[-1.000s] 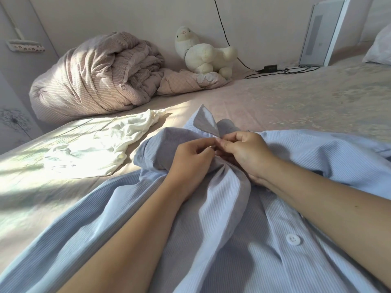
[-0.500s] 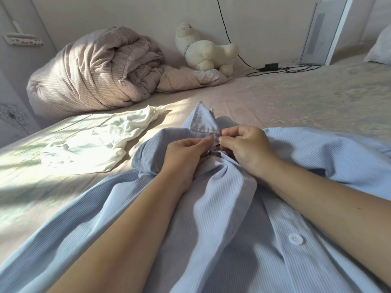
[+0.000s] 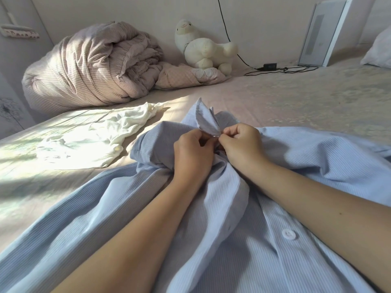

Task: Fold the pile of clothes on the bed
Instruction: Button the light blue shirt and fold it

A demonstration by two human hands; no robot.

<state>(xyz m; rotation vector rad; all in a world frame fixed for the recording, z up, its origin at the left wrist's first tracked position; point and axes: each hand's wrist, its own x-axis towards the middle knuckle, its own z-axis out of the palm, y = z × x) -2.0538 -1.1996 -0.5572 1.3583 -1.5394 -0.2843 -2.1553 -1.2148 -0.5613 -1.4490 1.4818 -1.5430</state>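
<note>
A light blue striped button shirt (image 3: 264,240) lies spread front-up across the near part of the bed (image 3: 296,98). My left hand (image 3: 191,154) and my right hand (image 3: 243,144) meet at its neck, each pinching the fabric just below the collar (image 3: 206,119), which stands up between them. A white button (image 3: 288,234) shows lower on the placket. A crumpled white garment (image 3: 93,136) lies flat to the left of the shirt, in sunlight.
A rolled pinkish duvet (image 3: 93,66) sits at the back left, with a white plush toy (image 3: 203,47) on a small pink cloth beside it. A black cable and adapter (image 3: 269,66) run to a white panel (image 3: 323,32) at the back right. A pillow (image 3: 378,49) shows at the right edge.
Both hands stay at the shirt's neck, and their fingers have curled tighter on the fabric. The collar has bunched and turned, standing more upright between them.
</note>
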